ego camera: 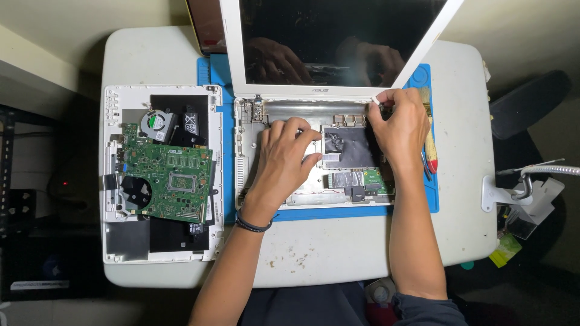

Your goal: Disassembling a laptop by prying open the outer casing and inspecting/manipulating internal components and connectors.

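A white laptop lies opened up on a blue work mat point(314, 212), its screen point(338, 42) tilted up at the back. My left hand point(287, 154) rests flat inside the stripped lower shell point(248, 130), fingers spread beside a black foil patch point(350, 148). My right hand point(399, 124) is at the shell's right hinge corner, fingers pinched on a small white part there. A small green board point(374, 178) sits in the shell below the foil.
A removed white cover point(115, 241) lies at the left and carries the green motherboard point(169, 178) and a round fan point(156, 122). A brush point(430, 142) lies on the mat's right side. A clamp arm point(531, 175) sits at the table's right edge.
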